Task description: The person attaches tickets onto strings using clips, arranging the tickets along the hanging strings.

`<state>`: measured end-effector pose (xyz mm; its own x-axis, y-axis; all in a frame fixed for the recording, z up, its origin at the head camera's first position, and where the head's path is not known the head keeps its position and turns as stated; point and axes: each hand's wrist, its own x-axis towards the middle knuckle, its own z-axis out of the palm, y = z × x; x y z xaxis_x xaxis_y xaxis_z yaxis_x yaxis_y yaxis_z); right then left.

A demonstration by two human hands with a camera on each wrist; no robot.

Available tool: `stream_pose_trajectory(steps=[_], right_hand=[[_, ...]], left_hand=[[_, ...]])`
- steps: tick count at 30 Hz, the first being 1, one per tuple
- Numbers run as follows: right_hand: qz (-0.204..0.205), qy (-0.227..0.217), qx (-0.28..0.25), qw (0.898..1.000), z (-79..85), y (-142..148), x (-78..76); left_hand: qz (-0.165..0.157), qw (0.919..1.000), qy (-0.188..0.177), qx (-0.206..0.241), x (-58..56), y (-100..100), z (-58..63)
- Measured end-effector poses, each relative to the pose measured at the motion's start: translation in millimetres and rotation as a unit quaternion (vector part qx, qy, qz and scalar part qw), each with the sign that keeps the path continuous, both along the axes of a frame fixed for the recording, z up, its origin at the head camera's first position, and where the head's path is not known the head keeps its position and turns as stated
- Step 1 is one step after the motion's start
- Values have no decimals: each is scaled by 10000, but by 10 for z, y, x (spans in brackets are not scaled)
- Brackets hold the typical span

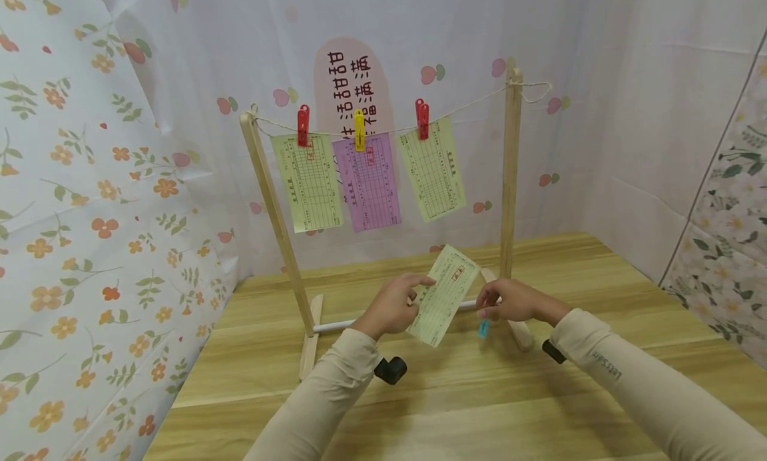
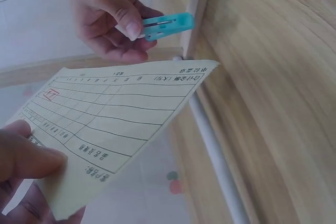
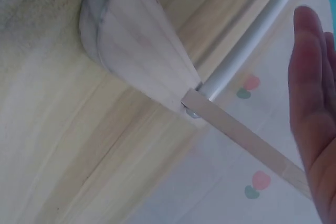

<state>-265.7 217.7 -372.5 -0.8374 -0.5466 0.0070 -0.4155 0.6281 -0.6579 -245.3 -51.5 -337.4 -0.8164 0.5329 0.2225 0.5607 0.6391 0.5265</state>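
Observation:
My left hand [image 1: 392, 306] pinches a pale green printed form [image 1: 446, 294] by its edge, thumb on top in the left wrist view. The sheet is held tilted above the table. To its right, my right hand [image 1: 509, 301] pinches a turquoise clothespin [image 2: 170, 25] between thumb and fingers, apart from the paper. Behind the hands a string carries a green form [image 1: 308, 184] under a red clothespin [image 1: 303, 124], a purple form [image 1: 371, 184] under a yellow clothespin [image 1: 359, 131], and another green form [image 1: 433, 171] under a red clothespin [image 1: 423, 120].
A left wooden post [image 1: 275, 228] and a right wooden post [image 1: 511, 181] hold the string. A white rod [image 1: 332, 326] joins their feet low above the wooden table [image 1: 479, 408]. A patterned cloth [image 1: 240, 48] hangs behind, with floral cloth at left.

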Motion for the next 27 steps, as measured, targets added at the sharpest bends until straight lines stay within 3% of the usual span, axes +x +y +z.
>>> stream_pose_trajectory(steps=[5,10,21,27], right_hand=[[-408,-832,-413,9948,32,7,-1],[-582,-1097,-645,9902,59,20,-2],[-658,-460,-384,9960,149,70,-59],[-735,-287,-559,9953,237,82,-61]], left_hand=[[-2,9998,164,-66,12,67,99],[-94,9993,363,35,10,152,191],[-310,9947,879,439,-33,271,308],[-266,9881,1276,818,-67,315,307]])
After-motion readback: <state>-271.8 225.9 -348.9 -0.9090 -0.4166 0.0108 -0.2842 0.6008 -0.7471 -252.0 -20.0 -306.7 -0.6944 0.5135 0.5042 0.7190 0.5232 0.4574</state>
